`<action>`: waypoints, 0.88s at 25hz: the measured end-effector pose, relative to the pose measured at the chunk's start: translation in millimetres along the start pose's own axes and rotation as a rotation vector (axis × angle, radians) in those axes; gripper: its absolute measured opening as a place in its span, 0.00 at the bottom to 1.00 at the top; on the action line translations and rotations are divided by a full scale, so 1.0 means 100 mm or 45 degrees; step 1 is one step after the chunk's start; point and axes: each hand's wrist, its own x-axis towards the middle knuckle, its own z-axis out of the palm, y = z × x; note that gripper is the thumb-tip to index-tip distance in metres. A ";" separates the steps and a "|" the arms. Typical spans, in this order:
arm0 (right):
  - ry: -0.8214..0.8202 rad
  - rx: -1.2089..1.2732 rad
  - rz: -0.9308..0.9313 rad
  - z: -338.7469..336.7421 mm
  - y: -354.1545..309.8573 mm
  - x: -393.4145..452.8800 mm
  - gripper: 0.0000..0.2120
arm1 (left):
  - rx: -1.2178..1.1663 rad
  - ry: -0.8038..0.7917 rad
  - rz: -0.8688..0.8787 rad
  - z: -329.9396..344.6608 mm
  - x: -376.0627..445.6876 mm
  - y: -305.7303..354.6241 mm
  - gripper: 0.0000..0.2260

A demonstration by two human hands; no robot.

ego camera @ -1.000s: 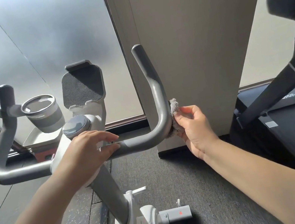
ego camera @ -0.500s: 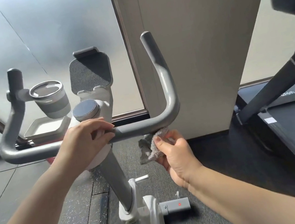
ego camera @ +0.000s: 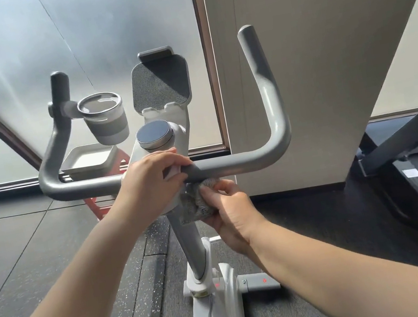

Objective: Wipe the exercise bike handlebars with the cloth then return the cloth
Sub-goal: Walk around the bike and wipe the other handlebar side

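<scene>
The right hand (ego camera: 229,210) now presses the crumpled grey cloth (ego camera: 196,202) under the grey padded handlebar (ego camera: 231,164) near the centre post, no longer at the right bend.

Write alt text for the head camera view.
The right hand presses a grey cloth against the underside of the exercise bike handlebars near the stem, while the left hand holds the bar's centre. A cup holder sits at left.

Grey cloth (ego camera: 196,202) — under grey handlebars (ego camera: 234,165)
</scene>
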 end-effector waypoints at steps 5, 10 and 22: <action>0.042 0.079 -0.014 -0.20 -0.18 -0.10 0.06 | -0.016 0.019 -0.012 0.00 0.00 -0.01 0.10; 0.160 0.060 -0.154 -0.54 -0.46 -0.20 0.07 | -0.014 0.018 -0.002 0.03 0.00 -0.03 0.10; 0.417 -0.610 -0.787 -0.97 -1.31 -0.31 0.10 | -0.025 0.036 0.058 0.03 -0.03 -0.01 0.11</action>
